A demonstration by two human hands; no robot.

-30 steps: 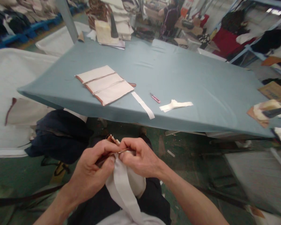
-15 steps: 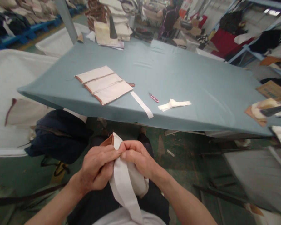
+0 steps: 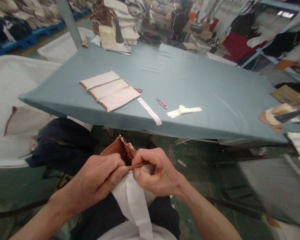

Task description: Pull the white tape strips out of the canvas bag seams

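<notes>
Over my lap, my left hand (image 3: 96, 181) and my right hand (image 3: 156, 171) both pinch a brown fabric piece (image 3: 116, 150) with a white lining. A white strip (image 3: 137, 206) hangs from it down toward my body. The thumbs and fingers of both hands are pressed together on the fabric's edge, which bunches up between them. On the blue-grey table (image 3: 190, 80) ahead lie three stacked cream and brown pieces (image 3: 109, 90), a loose white strip (image 3: 149, 111), red snips (image 3: 162, 103) and a small heap of white strips (image 3: 183, 111).
A dark garment (image 3: 62, 143) lies on the floor at my left, beside a white cloth-covered bench (image 3: 15, 86). Folded fabric stacks (image 3: 120, 23) stand at the table's far end. A person (image 3: 177, 20) sits far behind. Cardboard and scraps (image 3: 281, 113) crowd the right edge.
The brown side of the piece has been turned up and now bunches between my fingers, where half a second ago the white lining showed. My hands stayed over my lap.
</notes>
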